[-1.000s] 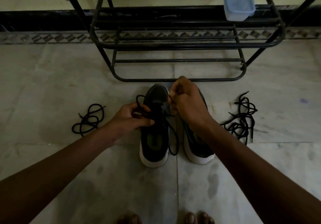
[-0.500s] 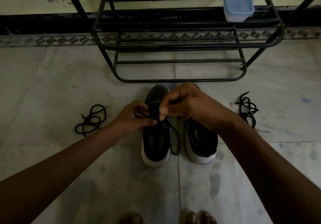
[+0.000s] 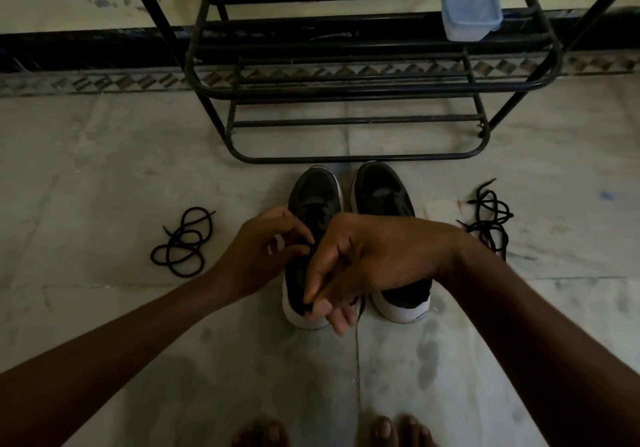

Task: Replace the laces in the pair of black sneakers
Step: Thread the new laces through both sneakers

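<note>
As the left sneaker (image 3: 313, 192) sits on the floor (image 3: 104, 176), the left hand (image 3: 258, 252) pinches its lace (image 3: 309, 246) between curled fingers (image 3: 294, 233); the right hand (image 3: 374, 259) pinches the same lace nearer the heel.

Shows a bare left forearm (image 3: 114, 339) and a bare right forearm (image 3: 540, 335), both slim and smooth, dim in the low light. Ends each in a bare hand: left hand (image 3: 263, 249) and right hand (image 3: 367, 266), with short, pale fingernails. Shows bare toes (image 3: 384, 429) along the bottom edge, nails short and rounded.
</note>
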